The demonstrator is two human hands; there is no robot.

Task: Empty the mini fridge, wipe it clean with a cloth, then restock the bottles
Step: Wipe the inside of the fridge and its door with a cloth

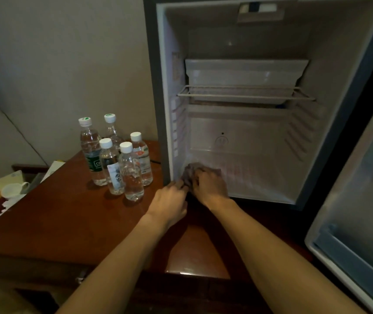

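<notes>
**Five bottles out, cloth at the fridge floor**

Five clear water bottles (pixel 115 155) stand in a tight cluster on the brown wooden table (pixel 67 218), just left of the mini fridge (pixel 244 105). All have white caps; the two at the back are taller, one with a green label. They are upright and close enough to touch or nearly so.

Fridge door (pixel 360 200) swung wide to the right, its inner shelves in view. Interior pale, dim. One wire shelf (pixel 246 92) sits about halfway up, with a clear plastic tray (pixel 244 73) behind and above it. Ribbed shelf slots run down both side walls. A small dark spot marks the back wall.

Cloth (pixel 191 174): small, dull brownish-grey, bunched up, lying on the fridge floor at the front left corner.

Right hand (pixel 208 183) lies on top of the cloth, fingers bent over it, pressing it to the floor. Left hand (pixel 172 198) sits just beside it at the fridge's front lip, fingertips curled onto the near edge of the cloth. Both forearms bare, reaching in from below.

Far left of the table: a white cup (pixel 13 190), papers, and other clutter too blurred to name.
</notes>
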